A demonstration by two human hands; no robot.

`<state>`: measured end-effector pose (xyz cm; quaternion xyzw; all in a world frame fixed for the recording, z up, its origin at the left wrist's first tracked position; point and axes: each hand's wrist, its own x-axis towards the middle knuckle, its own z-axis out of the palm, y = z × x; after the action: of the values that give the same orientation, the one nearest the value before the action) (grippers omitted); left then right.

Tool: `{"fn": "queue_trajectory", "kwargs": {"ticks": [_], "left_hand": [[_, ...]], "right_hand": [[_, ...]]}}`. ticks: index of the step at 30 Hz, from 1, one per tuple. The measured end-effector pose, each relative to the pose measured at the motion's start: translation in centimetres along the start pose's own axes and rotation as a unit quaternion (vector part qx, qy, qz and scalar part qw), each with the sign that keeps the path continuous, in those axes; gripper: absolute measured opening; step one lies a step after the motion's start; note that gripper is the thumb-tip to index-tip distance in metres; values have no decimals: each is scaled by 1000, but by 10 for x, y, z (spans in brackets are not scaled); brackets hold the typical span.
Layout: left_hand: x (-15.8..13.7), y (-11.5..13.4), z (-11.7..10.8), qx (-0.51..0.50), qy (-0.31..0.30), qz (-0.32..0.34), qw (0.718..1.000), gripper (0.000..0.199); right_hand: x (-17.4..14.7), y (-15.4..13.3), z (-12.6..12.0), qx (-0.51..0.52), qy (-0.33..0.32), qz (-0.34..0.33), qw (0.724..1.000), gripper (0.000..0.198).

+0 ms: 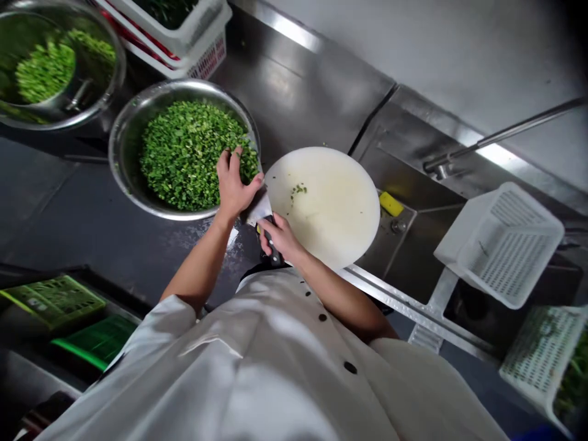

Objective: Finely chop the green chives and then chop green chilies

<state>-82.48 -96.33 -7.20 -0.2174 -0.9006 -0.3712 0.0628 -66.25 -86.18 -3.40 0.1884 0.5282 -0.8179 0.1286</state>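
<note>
My right hand [281, 237] grips the dark handle of a cleaver [261, 205], whose broad blade points toward the rim of a steel bowl [120, 177]. Chopped greens [184, 153] fill much of that bowl. Over its right side is my left hand [235, 187], fingers spread above the greens and thumb close to the blade; I cannot tell whether the thumb touches it. A round white cutting board [335, 208] lies just right of the cleaver, with a few green bits scattered on it.
A second steel bowl [117, 79] with cut greens stands at the upper left, beside stacked white baskets [206, 58]. On the right are a sink with a yellow sponge [390, 204], a metal pipe [505, 130] and a white basket [519, 245]. Green crates [96, 343] sit lower left.
</note>
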Motion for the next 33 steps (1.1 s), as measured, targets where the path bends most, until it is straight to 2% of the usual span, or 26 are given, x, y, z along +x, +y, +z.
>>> {"fn": "queue_trajectory", "kwargs": {"ticks": [2, 4, 7, 9, 11, 12, 14, 15, 17, 20, 21, 22, 24, 27, 30, 33], "left_hand": [[18, -25, -15, 9, 24, -10, 1000, 77], [40, -55, -25, 9, 53, -39, 998, 68], [80, -104, -46, 17, 71, -116, 991, 57], [104, -129, -67, 59, 56, -164, 983, 59], [119, -138, -87, 114, 54, -162, 979, 64], [122, -135, -94, 135, 60, -142, 979, 63], [115, -114, -95, 140, 71, -74, 985, 49], [104, -98, -88, 124, 63, -36, 990, 41], [67, -58, -60, 63, 22, 49, 997, 33], [-1, -6, 2, -3, -109, 138, 984, 27], [-19, 5, 23, -13, -149, 132, 980, 31], [-33, 12, 42, -8, -159, 108, 981, 35], [-45, 16, 72, 6, -138, 34, 990, 46], [-34, 13, 96, 13, -93, -33, 995, 52], [-23, 11, 104, 5, -79, -22, 997, 48], [-26, 15, 108, 6, -71, -6, 997, 46]], "right_hand": [[34, -21, 26, -14, -32, 20, 999, 31], [53, -36, 44, -22, -64, 52, 996, 29], [46, -45, 47, -25, -108, 76, 991, 29], [21, -44, 28, -31, -128, 76, 988, 31], [-16, -35, -6, -50, -126, 69, 988, 32], [-36, -28, -27, -60, -110, 63, 990, 32], [-81, -8, -73, -78, -61, 60, 993, 35], [-104, 4, -96, -82, -17, 54, 995, 35], [-147, 31, -138, -79, 112, 42, 990, 34], [-196, 66, -184, -52, 254, 34, 965, 42], [-206, 74, -195, -42, 285, 29, 957, 44], [-211, 80, -204, -31, 311, 21, 950, 44], [-209, 83, -215, -10, 345, 8, 938, 42], [-181, 73, -219, 10, 335, 19, 942, 45], [-135, 51, -215, -7, 267, 46, 963, 49], [-86, 26, -209, -42, 172, 53, 983, 50]]}}
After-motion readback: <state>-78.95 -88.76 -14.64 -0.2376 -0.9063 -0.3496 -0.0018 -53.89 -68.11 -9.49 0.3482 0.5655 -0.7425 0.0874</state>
